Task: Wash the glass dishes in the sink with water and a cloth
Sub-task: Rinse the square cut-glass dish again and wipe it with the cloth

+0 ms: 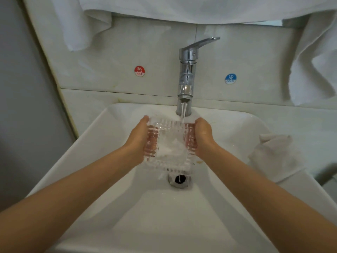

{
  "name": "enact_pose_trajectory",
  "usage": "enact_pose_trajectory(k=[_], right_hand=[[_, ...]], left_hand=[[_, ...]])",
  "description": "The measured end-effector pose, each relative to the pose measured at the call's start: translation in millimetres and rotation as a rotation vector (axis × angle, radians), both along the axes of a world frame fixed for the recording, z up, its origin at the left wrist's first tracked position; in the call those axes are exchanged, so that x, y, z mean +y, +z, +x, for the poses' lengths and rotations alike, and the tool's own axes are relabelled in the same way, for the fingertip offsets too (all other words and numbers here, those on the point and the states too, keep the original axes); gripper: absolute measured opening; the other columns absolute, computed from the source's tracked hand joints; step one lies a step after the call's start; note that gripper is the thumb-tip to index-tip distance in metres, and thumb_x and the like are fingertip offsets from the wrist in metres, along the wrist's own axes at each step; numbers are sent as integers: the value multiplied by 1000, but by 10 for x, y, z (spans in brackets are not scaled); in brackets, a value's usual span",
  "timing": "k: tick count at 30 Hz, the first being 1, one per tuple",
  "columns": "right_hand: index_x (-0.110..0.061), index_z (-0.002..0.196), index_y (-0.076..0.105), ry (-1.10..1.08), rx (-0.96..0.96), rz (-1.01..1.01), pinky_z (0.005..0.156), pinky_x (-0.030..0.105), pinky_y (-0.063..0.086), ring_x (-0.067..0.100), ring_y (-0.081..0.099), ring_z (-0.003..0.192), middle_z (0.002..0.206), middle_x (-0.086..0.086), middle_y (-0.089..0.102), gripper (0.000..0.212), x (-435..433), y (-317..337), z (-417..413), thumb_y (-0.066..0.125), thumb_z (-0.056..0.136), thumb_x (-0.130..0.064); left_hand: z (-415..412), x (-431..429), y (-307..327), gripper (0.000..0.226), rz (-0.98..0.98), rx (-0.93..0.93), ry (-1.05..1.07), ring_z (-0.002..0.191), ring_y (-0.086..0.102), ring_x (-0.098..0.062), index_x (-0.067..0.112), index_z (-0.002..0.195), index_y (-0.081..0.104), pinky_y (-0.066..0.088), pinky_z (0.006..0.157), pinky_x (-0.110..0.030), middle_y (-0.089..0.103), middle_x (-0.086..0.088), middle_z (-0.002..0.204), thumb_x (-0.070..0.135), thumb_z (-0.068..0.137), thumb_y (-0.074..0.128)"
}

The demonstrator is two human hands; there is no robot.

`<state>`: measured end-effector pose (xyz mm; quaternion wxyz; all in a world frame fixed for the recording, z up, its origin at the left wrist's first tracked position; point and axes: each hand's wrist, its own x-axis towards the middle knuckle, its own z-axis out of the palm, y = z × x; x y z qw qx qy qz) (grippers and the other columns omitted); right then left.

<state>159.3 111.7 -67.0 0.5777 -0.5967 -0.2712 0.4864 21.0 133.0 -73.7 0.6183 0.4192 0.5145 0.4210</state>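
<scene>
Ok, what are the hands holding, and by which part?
A square cut-glass dish, under the running tap. The left hand has its grip on the dish's left side, the right hand on its right side.

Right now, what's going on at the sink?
A person holds a square patterned glass dish over the sink, left hand gripping its left edge and right hand its right edge. The tap is running, and the water stream lands near the dish's far edge. Water spills off the near edge toward the drain. The cloth lies on the sink's right rim, touched by neither hand.
</scene>
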Motion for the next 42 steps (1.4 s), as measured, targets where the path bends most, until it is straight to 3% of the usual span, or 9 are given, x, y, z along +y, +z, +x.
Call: enact_pose_trajectory(k=[4,7,10,15,19,23,28,34,42], right_hand=[[-15,54,33,-61,219,-52,25,11,15,6,21,20,34,-3,32,38,-19,5,162,21,88,-6],[-16,54,32,-11,241,-73,26,11,14,7,20,21,35,-3,31,37,-7,-14,210,21,87,-4],[-12,61,42,46,179,-57,33,13,28,10,36,29,39,0,41,38,34,-27,195,25,95,-12],[-15,113,56,110,-899,259,80,22,39,11,54,97,113,2,57,41,-53,-138,163,21,102,-34],[-23,151,13,468,-1386,437,113,16,9,-4,5,141,157,-12,10,72,-346,-242,240,6,89,-60],[-27,142,-19,598,-1538,349,104,7,-22,-9,-30,132,149,-16,-25,73,-474,-223,159,4,85,-66],[-13,146,-11,662,-1629,531,113,18,-15,3,-24,140,155,-1,-18,72,-571,-299,-113,5,91,-56],[-26,137,-29,619,-1592,273,105,12,-26,-4,-36,131,146,-11,-35,72,-514,-219,156,1,82,-63],[-25,142,-23,668,-1641,376,111,17,-21,-2,-31,135,150,-10,-29,72,-526,-189,108,-1,84,-60]], left_hand=[[-2,-64,68,47,87,-2,-376,48,58,-9,16,75,60,45,43,-19,67,2,65,57,88,40],[16,-114,32,36,61,-155,-438,83,71,-18,13,91,62,58,64,-27,74,-3,95,45,88,47],[4,-110,9,28,94,-193,-391,85,71,-25,7,92,58,56,59,-26,73,-10,100,34,93,48],[-5,-87,6,29,123,-219,-290,85,71,-25,7,96,59,54,55,-23,73,-10,99,33,95,46],[-23,-55,-35,35,122,-191,-232,86,71,-21,8,101,62,55,65,-25,74,-4,98,37,96,43],[-10,-76,-56,34,103,-204,-247,84,72,-19,10,104,61,56,60,-23,74,-4,94,37,97,42],[-4,-114,-60,39,105,-184,-251,56,67,-11,11,95,68,49,45,-19,72,-2,69,42,94,45],[-10,-32,-122,38,84,-226,-232,85,72,-18,8,112,58,56,61,-21,74,-4,95,39,97,41],[-17,1,-131,40,113,-201,-223,82,72,-18,10,107,64,55,60,-23,74,-6,93,42,95,43]])
